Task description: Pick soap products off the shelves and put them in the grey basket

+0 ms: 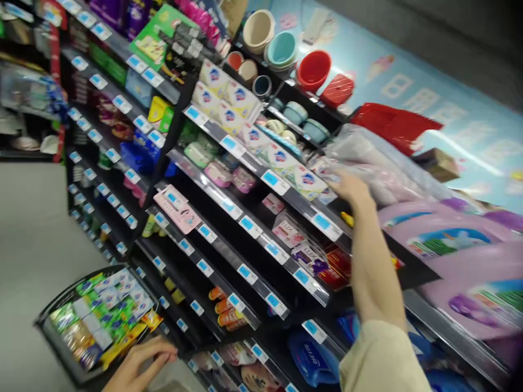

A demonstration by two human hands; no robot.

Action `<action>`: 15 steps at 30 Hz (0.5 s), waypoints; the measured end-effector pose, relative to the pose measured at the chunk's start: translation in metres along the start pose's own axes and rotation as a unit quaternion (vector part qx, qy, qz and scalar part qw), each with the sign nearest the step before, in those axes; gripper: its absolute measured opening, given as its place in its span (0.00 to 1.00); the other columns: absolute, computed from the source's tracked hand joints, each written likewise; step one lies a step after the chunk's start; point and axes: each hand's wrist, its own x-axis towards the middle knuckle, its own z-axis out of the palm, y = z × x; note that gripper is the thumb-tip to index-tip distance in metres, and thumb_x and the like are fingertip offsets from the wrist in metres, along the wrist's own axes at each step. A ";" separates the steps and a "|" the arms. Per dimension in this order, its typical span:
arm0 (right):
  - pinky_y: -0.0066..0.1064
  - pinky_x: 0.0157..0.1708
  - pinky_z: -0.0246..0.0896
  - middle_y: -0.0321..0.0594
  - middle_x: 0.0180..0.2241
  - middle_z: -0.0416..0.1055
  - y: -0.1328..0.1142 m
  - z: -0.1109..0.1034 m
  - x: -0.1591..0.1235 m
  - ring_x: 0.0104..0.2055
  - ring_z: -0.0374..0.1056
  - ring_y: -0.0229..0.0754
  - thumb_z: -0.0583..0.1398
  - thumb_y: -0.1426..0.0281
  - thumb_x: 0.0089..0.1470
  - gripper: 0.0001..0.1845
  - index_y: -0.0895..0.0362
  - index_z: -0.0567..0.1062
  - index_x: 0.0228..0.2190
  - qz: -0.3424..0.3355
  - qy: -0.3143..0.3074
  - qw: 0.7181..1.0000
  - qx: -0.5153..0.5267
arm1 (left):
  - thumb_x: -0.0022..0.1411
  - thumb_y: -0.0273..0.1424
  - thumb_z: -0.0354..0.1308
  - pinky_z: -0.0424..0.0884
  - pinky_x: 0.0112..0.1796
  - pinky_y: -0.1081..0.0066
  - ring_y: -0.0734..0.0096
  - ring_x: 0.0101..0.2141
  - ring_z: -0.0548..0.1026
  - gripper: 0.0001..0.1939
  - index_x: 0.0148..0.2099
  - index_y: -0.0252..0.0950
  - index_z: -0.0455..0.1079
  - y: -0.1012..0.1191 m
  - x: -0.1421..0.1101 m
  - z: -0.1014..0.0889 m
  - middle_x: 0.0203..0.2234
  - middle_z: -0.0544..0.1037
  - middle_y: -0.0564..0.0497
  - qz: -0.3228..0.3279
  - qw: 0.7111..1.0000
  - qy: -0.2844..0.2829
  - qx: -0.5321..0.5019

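My right hand [352,189] is raised to a shelf with my arm stretched up in a beige sleeve. Its fingertips reach the last of a row of white boxes with blue-and-red logos [304,178]. The fingers are smeared by motion, so I cannot tell whether they grip anything. My left hand [141,363] is low at the bottom edge, with its fingers curled against the near rim of a black basket [49,326]. The basket is packed with several small packets in green, white and yellow wrappers [104,310].
Black shelving with blue price tags [249,224] runs diagonally across the view, stocked with soaps, bottles and packets. Plastic bowls [281,49] and a red basket [394,125] sit on top. Purple detergent bags [457,245] lie at the right. Grey floor [28,245] is at the left.
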 end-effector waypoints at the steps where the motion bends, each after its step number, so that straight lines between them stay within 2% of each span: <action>1: 0.48 0.58 0.67 0.62 0.63 0.72 -0.002 -0.006 -0.007 0.64 0.69 0.60 0.57 0.60 0.71 0.28 0.59 0.69 0.66 -0.001 0.047 0.999 0.008 | 0.67 0.65 0.47 0.81 0.49 0.60 0.55 0.42 0.84 0.30 0.43 0.55 0.84 0.005 -0.002 -0.002 0.38 0.87 0.51 -0.012 1.000 -0.013 -0.021; 4: 0.53 0.62 0.66 0.60 0.59 0.75 -0.021 -0.029 -0.031 0.65 0.68 0.60 0.53 0.58 0.73 0.26 0.59 0.73 0.62 -0.048 0.200 0.977 0.054 | 0.74 0.56 0.48 0.77 0.49 0.66 0.61 0.41 0.82 0.29 0.45 0.43 0.84 0.022 -0.005 -0.012 0.38 0.86 0.46 -0.002 0.996 -0.061 -0.062; 6: 0.57 0.63 0.66 0.57 0.55 0.76 -0.048 -0.046 -0.055 0.63 0.69 0.61 0.51 0.54 0.73 0.27 0.55 0.74 0.61 -0.119 0.253 0.955 0.102 | 0.76 0.52 0.49 0.76 0.49 0.67 0.63 0.40 0.82 0.27 0.44 0.42 0.83 0.029 -0.005 -0.020 0.39 0.86 0.47 0.015 0.995 -0.070 -0.075; 7: 0.59 0.63 0.66 0.56 0.54 0.77 -0.066 -0.055 -0.069 0.63 0.69 0.62 0.51 0.53 0.73 0.27 0.52 0.74 0.61 -0.169 0.259 0.943 0.126 | 0.76 0.50 0.49 0.75 0.49 0.67 0.64 0.41 0.82 0.25 0.44 0.42 0.83 0.031 -0.005 -0.023 0.39 0.86 0.47 0.019 0.994 -0.072 -0.080; 9: 0.62 0.62 0.66 0.52 0.53 0.76 -0.111 -0.067 -0.105 0.61 0.69 0.63 0.51 0.52 0.72 0.25 0.45 0.72 0.63 -0.289 0.228 0.915 0.166 | 0.77 0.47 0.50 0.75 0.49 0.68 0.65 0.41 0.82 0.23 0.44 0.41 0.82 0.033 -0.005 -0.031 0.39 0.86 0.48 0.026 0.993 -0.075 -0.089; 11: 0.64 0.60 0.67 0.47 0.53 0.76 -0.161 -0.070 -0.150 0.60 0.70 0.64 0.53 0.54 0.71 0.23 0.39 0.70 0.64 -0.418 0.152 0.873 0.202 | 0.77 0.46 0.50 0.74 0.48 0.68 0.65 0.41 0.82 0.22 0.45 0.40 0.81 0.032 -0.005 -0.039 0.39 0.86 0.47 0.034 0.992 -0.077 -0.094; 13: 0.63 0.56 0.69 0.43 0.53 0.78 -0.211 -0.062 -0.203 0.57 0.72 0.63 0.58 0.58 0.69 0.23 0.37 0.70 0.63 -0.537 0.053 0.810 0.231 | 0.78 0.45 0.50 0.74 0.48 0.68 0.66 0.41 0.82 0.22 0.46 0.38 0.81 0.028 -0.006 -0.050 0.39 0.86 0.47 0.043 0.992 -0.075 -0.094; 15: 0.56 0.53 0.71 0.43 0.52 0.80 -0.253 -0.046 -0.257 0.55 0.74 0.59 0.62 0.64 0.66 0.24 0.41 0.73 0.62 -0.638 -0.045 0.730 0.241 | 0.78 0.44 0.49 0.74 0.48 0.68 0.66 0.41 0.82 0.22 0.47 0.37 0.80 0.020 -0.009 -0.065 0.39 0.86 0.46 0.046 0.992 -0.072 -0.090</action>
